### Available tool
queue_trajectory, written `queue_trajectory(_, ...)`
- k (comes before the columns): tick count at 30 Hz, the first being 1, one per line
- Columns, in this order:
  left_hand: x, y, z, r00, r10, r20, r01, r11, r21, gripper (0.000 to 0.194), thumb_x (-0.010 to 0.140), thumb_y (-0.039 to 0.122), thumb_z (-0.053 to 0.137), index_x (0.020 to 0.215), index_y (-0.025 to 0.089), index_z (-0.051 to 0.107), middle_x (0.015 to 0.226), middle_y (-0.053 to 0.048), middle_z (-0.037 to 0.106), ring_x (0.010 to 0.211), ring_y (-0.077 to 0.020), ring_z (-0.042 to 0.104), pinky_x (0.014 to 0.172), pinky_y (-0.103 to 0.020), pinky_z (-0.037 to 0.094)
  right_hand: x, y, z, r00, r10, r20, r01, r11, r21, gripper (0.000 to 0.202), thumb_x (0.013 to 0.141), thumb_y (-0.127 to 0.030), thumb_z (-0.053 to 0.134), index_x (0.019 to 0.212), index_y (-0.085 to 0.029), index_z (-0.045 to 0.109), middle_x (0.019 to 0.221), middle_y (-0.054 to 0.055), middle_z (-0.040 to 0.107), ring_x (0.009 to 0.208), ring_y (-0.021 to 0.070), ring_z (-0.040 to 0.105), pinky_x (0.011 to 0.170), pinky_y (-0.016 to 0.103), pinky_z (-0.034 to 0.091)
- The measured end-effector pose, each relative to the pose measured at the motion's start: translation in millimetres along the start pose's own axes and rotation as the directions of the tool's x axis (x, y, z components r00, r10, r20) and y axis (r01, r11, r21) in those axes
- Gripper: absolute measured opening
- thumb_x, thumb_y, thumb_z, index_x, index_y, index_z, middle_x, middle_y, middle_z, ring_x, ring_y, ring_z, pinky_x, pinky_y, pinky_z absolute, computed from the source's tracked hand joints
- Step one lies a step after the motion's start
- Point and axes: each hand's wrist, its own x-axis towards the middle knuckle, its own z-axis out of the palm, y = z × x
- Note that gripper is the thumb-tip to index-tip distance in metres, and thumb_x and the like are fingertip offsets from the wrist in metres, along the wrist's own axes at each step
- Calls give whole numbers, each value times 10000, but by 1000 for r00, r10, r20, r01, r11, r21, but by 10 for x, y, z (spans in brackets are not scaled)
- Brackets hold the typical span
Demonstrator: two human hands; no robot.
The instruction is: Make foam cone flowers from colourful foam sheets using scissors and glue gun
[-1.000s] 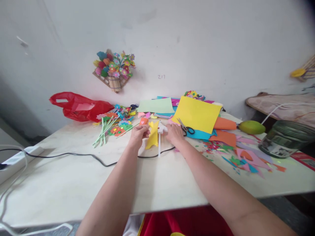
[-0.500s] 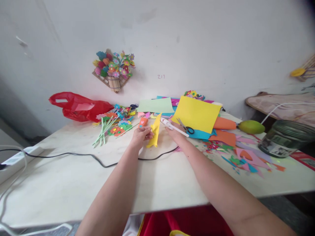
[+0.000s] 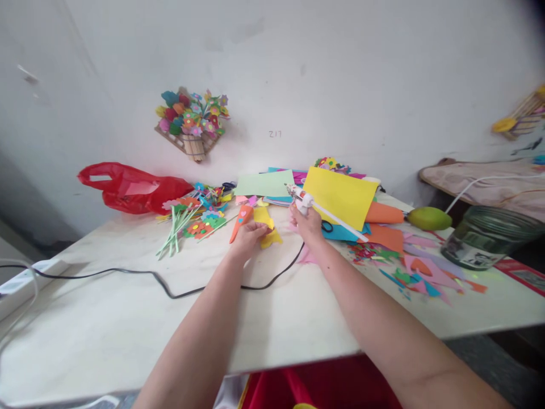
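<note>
My right hand [image 3: 307, 222] is wrapped round a white hot glue gun [image 3: 301, 199], raised above the table with its nozzle pointing up and left. A long white glue stick [image 3: 340, 220] sticks out of its back. With closed fingers my left hand [image 3: 250, 237] grips a yellow foam piece [image 3: 264, 220], partly covered by the fingers. Just left of that piece lies an orange foam cone [image 3: 241, 220] with small hearts on it. Behind my right wrist, the scissors [image 3: 327, 226] show only by a dark handle on the yellow foam sheet [image 3: 338, 196].
Foam flowers [image 3: 200, 228], pale green stems [image 3: 175, 230] and a red plastic bag [image 3: 136, 190] lie at the left. A black cord [image 3: 170, 292] crosses the table. Foam scraps [image 3: 426, 275], a green fruit [image 3: 429, 218] and a glass jar [image 3: 481, 238] are at the right.
My right hand has lifted the glue gun and turned it upright. The yellow foam piece has tilted down flatter in my left hand. The view has shifted slightly.
</note>
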Motion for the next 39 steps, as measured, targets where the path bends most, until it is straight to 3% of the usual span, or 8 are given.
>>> queue_trajectory(6,-27,64,-52,992,-14,-122,20,999,51,294,564,345,770,711,125,641,695,-85,709,624,-153,657,615,-254,488,-100,-165,-47,983,25,184,-41,996,83,238,641,-359,647,684,-133,584,595,27,628,366,74,455,368,203,376)
queue_trajectory(11,-41,147,-140,971,0,-238,18,997,72,248,594,302,746,709,121,622,599,-57,674,491,-112,597,507,-216,441,-155,-239,-100,906,-20,423,5,999,38,333,620,-434,709,651,-128,581,602,48,653,348,57,417,359,203,367)
queue_trajectory(16,-67,188,-169,965,7,-261,11,998,67,241,586,302,752,653,132,594,573,-44,657,458,-92,562,475,-199,420,-158,-229,-137,858,-47,512,63,998,-13,381,683,-487,682,784,-123,630,597,26,641,338,56,411,344,198,358)
queue_trajectory(29,-80,195,-188,967,18,-253,-6,999,45,249,590,300,751,684,125,601,591,-42,664,457,-75,544,482,-189,431,-212,-336,-172,826,41,562,86,977,-198,361,692,-470,717,723,-126,612,541,0,593,321,49,396,327,192,341)
queue_trajectory(39,-65,191,-181,968,19,-250,-8,999,46,234,612,297,751,680,128,604,595,-45,662,452,-74,540,479,-188,429,-193,-282,-141,837,93,539,54,966,-251,356,666,-460,745,761,-133,639,506,-23,555,332,53,400,304,177,327)
